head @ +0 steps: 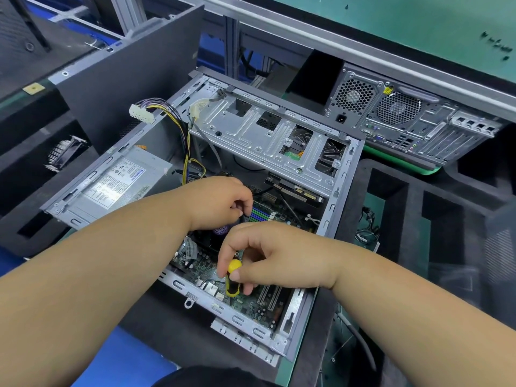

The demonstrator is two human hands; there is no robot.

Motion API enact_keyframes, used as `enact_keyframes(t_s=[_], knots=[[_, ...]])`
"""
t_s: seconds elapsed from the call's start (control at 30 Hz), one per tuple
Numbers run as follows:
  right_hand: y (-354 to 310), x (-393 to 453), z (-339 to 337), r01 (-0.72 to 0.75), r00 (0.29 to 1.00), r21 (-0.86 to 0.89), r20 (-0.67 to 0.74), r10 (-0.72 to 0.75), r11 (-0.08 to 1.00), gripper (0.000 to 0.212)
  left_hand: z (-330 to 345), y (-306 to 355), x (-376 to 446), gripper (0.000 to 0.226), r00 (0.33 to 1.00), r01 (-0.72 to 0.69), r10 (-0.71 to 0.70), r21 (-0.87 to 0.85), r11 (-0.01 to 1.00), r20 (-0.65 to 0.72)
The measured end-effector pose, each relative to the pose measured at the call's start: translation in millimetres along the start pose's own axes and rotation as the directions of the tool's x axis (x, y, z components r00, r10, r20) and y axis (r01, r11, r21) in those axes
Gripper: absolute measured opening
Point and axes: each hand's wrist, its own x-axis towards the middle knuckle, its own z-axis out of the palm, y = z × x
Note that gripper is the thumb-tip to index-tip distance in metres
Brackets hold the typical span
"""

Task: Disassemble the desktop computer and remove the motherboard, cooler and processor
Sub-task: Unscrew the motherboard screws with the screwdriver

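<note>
An open desktop case (pixel 342 191) lies on its side in front of me, its green motherboard (pixel 251 304) showing at the bottom. My right hand (pixel 273 255) grips a yellow and black screwdriver (pixel 233 277) held upright over the board. Beside it, my left hand (pixel 220 202) pinches a dark part at the top edge of the black cooler (pixel 208 241), which both hands largely hide. The processor is not visible.
A grey power supply (pixel 111 180) sits in the case's left side, with yellow and purple cables (pixel 181 135) rising from it. A metal drive cage (pixel 268 135) spans the top. A second computer (pixel 405 118) stands at the back right. Black foam trays (pixel 435 219) flank the case.
</note>
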Motion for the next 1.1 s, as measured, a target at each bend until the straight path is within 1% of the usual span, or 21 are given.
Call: enact_keyframes(t_s=[0.07, 0.23, 0.43, 0.6, 0.7, 0.83, 0.97, 1.1], knots=[[-1.0, 0.7, 0.6, 0.017, 1.000, -0.028, -0.011, -0.017, 0.999, 0.009, 0.0, -0.3, 0.6, 0.026, 1.000, 0.001, -0.001, -0.001, 1.000, -0.002], [0.9, 1.1, 0.2, 0.002, 1.000, 0.018, -0.029, -0.001, 1.000, 0.017, 0.3, -0.4, 0.6, 0.026, 1.000, -0.003, 0.003, -0.008, 1.000, -0.008], [0.9, 0.4, -1.2, -0.016, 0.999, 0.069, 0.030, 0.014, 0.998, 0.017, -0.2, 0.4, -0.5, 0.028, 1.000, 0.006, -0.007, -0.009, 1.000, -0.005], [-0.4, 1.5, -2.0, -0.021, 0.999, 0.037, 0.051, 0.019, 0.999, 0.022, -0.2, 0.1, -0.7, 0.028, 1.000, 0.010, -0.010, -0.012, 1.000, -0.012], [-1.8, 0.5, -1.7, 0.015, 0.999, 0.044, 0.030, -0.016, 0.999, 0.020, 0.1, 0.1, 0.5, 0.025, 1.000, 0.005, -0.005, -0.012, 1.000, -0.010], [-0.6, 1.6, -0.2, 0.053, 0.998, -0.041, -0.017, -0.054, 0.998, 0.013, 0.0, -0.5, 0.6, 0.024, 1.000, -0.005, 0.005, -0.004, 1.000, -0.012], [2.5, 4.3, 0.5, 0.017, 0.999, 0.025, -0.037, -0.016, 1.000, 0.021, -0.1, -0.5, -0.5, 0.024, 1.000, -0.007, 0.007, -0.006, 1.000, -0.015], [3.5, 3.6, -1.1, 0.008, 1.000, 0.001, -0.023, -0.008, 1.000, 0.016, -0.1, 0.1, -0.2, 0.024, 1.000, 0.002, -0.003, -0.004, 1.000, -0.010]])
